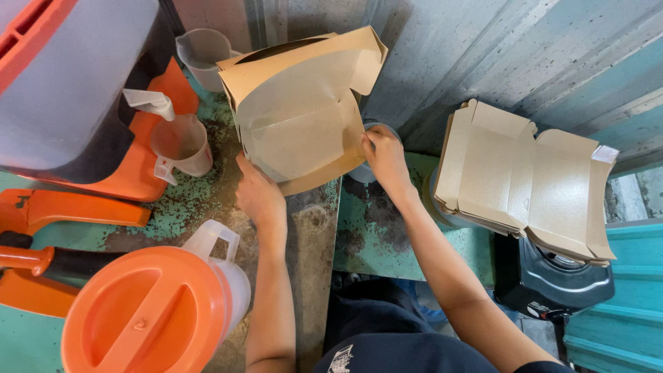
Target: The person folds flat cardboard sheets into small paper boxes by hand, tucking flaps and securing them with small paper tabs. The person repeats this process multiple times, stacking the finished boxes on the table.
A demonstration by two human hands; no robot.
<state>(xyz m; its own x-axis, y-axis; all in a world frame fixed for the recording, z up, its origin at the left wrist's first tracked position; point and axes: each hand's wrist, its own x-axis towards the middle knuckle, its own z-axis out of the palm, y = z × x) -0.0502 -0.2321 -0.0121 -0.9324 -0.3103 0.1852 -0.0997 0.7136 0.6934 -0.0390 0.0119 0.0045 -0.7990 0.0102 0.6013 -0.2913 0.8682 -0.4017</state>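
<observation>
Nearest, an orange-lidded clear plastic jug [148, 314] stands on the rusty green metal table [200, 200]. The left hand [259, 193] and right hand [385, 157] pinch a half-folded brown cardboard box [304, 114] by its lower edges, held upright, opening facing up (contents unseen). Flat brown cardboard blanks [525, 176] lie stacked at the right.

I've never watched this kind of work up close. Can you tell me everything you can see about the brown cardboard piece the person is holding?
The box is a plain brown cardboard blank, partly folded, with creased panels and loose flaps sticking out at its top right. It looks thin and stiff. It is held up on edge above the worn green table, tilted, its broad panel facing the camera. The left hand grips its lower left edge and the right hand pinches its right edge. Its top is slightly open, showing a dark gap.
</observation>
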